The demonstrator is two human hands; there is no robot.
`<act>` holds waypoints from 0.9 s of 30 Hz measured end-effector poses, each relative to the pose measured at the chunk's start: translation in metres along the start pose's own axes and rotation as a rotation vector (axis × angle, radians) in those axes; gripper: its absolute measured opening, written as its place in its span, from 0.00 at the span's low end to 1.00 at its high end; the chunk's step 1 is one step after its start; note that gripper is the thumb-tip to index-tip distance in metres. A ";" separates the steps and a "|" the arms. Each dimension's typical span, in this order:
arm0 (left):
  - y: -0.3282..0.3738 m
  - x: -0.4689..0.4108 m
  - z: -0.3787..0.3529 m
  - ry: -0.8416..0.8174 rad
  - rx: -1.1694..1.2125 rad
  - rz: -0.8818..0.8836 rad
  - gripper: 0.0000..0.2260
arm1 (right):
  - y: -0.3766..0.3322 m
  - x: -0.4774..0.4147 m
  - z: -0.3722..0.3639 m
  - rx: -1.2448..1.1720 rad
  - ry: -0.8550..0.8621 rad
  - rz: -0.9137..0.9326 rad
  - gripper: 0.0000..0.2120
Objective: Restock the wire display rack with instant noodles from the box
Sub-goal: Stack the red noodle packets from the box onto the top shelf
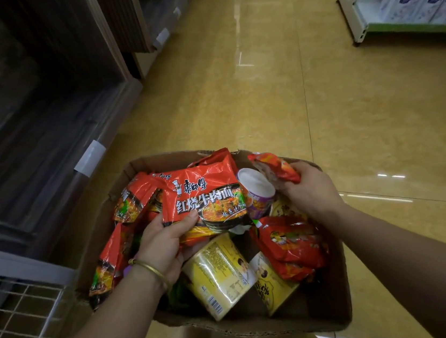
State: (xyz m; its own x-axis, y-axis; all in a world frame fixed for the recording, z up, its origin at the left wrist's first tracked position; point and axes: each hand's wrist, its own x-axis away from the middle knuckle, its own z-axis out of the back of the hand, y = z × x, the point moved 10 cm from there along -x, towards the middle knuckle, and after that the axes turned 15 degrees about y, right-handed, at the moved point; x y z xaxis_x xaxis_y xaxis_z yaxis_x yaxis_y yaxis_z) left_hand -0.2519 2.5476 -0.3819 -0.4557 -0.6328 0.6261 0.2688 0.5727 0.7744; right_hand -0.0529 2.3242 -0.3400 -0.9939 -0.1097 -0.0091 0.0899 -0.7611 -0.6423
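An open cardboard box (335,290) sits on the floor below me, filled with red instant noodle packets, yellow noodle cups (221,275) and a purple cup (257,192). My left hand (166,240), with a gold bangle at the wrist, grips the lower edge of a large red noodle packet (208,196) lying face up in the box. My right hand (308,189) is closed on a smaller red packet (275,166) at the box's far right rim. A corner of the white wire display rack (15,315) shows at the bottom left.
Dark wooden shelving (40,107) runs along the left side of the aisle. A white shelf unit (403,0) with blue-and-white packages stands at the far right. Glossy yellow floor tiles (291,90) stretch ahead between them.
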 end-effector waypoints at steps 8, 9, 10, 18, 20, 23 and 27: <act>0.008 0.001 0.002 0.073 0.046 -0.013 0.13 | -0.027 0.000 0.025 -0.514 -0.056 -0.150 0.09; 0.011 0.002 0.004 0.080 0.045 -0.022 0.13 | -0.027 0.000 0.025 -0.557 -0.068 -0.180 0.09; 0.014 0.002 0.007 0.088 0.041 -0.032 0.12 | -0.025 0.000 0.024 -0.594 -0.078 -0.209 0.10; 0.021 -0.002 0.028 0.101 0.027 -0.061 0.14 | 0.006 0.005 0.020 -0.804 -0.095 -0.476 0.12; 0.019 -0.001 0.028 0.096 0.021 -0.062 0.13 | 0.007 0.011 0.013 -0.832 -0.137 -0.498 0.11; 0.015 0.001 0.027 0.094 0.003 -0.068 0.13 | 0.010 0.020 0.001 -0.825 -0.209 -0.523 0.11; 0.013 0.004 0.027 0.066 -0.034 -0.088 0.13 | 0.017 0.030 -0.010 -0.754 -0.313 -0.529 0.13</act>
State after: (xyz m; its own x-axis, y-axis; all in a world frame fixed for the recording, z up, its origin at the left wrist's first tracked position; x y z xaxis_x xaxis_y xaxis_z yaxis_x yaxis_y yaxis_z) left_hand -0.2727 2.5670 -0.3718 -0.4223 -0.7135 0.5590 0.2590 0.4960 0.8288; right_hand -0.0820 2.3142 -0.3586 -0.8223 -0.1191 0.5565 -0.5365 -0.1640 -0.8278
